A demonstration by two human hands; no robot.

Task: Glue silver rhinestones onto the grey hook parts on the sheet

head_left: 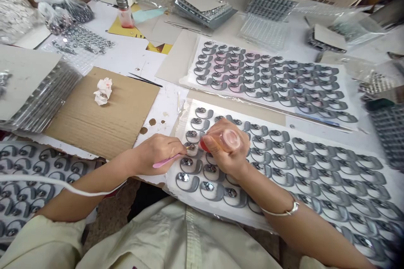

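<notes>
My left hand point(162, 151) is closed around a thin stick with a pink end point(166, 160). Its fingertips sit at the left edge of the near sheet, close to a ring point(190, 146) with a dark stone. In my right hand point(232, 157) is a small clear squeeze bottle point(229, 139) of pinkish liquid. The bottle is tilted, its red tip turned left toward that same ring. Rows of grey rings with round stones stand in the white foam sheet point(202, 199) beneath both hands; my right hand hides several of them.
Behind lies a second white sheet of rings point(265, 71). Brown cardboard point(123, 109) carries a crumpled tissue point(103, 91). Black tweezers point(145, 80), a cotton swab point(178, 101) and a jar of red liquid point(125, 12) are on the table. Stacked trays point(47, 92) stand left; a white cord point(63, 183) crosses my left forearm.
</notes>
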